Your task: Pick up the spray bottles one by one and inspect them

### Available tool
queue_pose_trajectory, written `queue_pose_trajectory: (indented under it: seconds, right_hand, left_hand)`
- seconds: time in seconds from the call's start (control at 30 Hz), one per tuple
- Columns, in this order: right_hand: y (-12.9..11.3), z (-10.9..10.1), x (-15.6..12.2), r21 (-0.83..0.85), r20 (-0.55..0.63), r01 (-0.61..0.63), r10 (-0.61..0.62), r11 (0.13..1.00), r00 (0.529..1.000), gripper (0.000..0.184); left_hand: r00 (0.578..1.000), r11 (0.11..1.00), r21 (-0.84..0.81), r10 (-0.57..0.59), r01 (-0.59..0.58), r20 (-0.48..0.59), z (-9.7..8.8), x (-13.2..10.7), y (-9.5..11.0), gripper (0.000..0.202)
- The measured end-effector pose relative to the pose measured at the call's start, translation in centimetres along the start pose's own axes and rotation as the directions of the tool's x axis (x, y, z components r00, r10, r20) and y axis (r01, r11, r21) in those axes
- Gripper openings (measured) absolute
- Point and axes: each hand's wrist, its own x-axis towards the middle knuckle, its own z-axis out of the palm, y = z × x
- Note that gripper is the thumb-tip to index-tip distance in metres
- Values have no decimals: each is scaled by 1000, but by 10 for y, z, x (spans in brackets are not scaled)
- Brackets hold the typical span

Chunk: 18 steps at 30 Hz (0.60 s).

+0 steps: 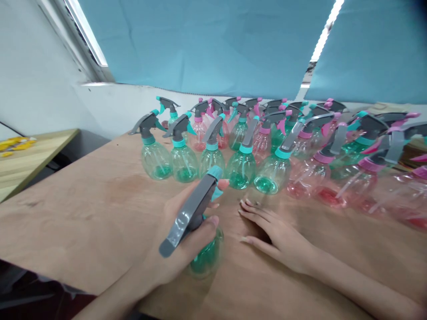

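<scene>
My left hand (187,240) is wrapped round the neck of a green spray bottle (208,258) with a grey and teal trigger head, near the front of the table. Its index finger reaches toward the teal trigger. The bottle's lower part is clear green plastic, partly hidden by the hand. My right hand (273,231) rests on the wooden tabletop to the right, fingers stretched out and holding nothing. Just beyond both hands stands a front row of spray bottles, among them a green one (240,169) and a pink one (308,175).
Several more green and pink spray bottles crowd the back and right of the wooden table (83,195). A blue curtain (213,44) hangs behind them. At the left, a lighter wooden table (40,151) carries yellow pieces (16,144).
</scene>
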Motion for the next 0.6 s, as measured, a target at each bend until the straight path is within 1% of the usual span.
queue_pose_trajectory:
  seconds: [0.07, 0.23, 0.4, 0.6]
  right_hand:
    - [0, -1, 0, 7, 5, -2, 2, 1000, 1000, 61]
    - [0, -1, 1, 31, 0, -11, 11, 999, 1000, 61]
    - [-1, -1, 0, 55, -6, -12, 13, 998, 1000, 59]
    - [-1, -1, 1, 51, 6, -21, 21, 998, 1000, 60]
  left_hand:
    - [1000, 1000, -20, 15, -15, 3, 0, -1, 0, 41]
    - [999, 1000, -27, -2, 1, -37, 2, -3, 2, 44]
    - [999, 1000, -10, -17, 17, -30, 3, -1, 1, 44]
    - [1000, 1000, -18, 1, -1, -5, 1, -1, 2, 43]
